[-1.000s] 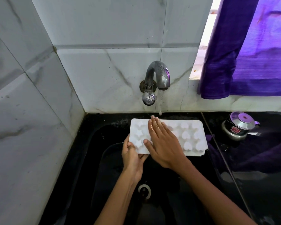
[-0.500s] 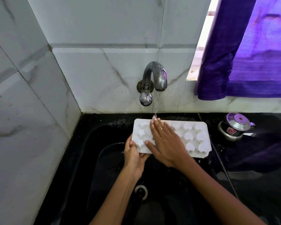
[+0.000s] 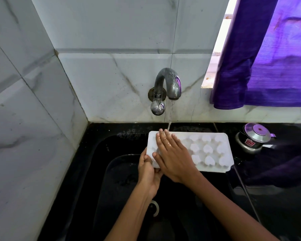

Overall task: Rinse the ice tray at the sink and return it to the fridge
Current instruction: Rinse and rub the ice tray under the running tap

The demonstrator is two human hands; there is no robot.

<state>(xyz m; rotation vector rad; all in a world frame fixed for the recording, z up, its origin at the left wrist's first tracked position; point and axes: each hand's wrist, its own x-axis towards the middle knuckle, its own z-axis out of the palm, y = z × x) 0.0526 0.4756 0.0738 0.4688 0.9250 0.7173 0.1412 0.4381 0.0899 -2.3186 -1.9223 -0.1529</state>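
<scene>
Rinsing step. Left hand (image 3: 149, 168) gripped the tray (image 3: 210, 150) by its near-left corner over the sink (image 3: 94, 171); right hand (image 3: 172, 153) lay flat, fingers straight, on its wet cells beneath the tap (image 3: 169, 84). Next move, by judgement: rub the remaining cells.

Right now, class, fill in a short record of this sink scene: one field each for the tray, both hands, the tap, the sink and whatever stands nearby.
tray: white ice tray with heart-shaped cells, held flat over the sink
left hand: left hand grips the tray's near left corner
right hand: right hand lies flat on the tray's left part, fingers straight and wet
tap: metal tap on the tiled wall, water running onto the fingertips
sink: black sink
nearby: small steel pot on the counter at right; purple curtain above it
</scene>
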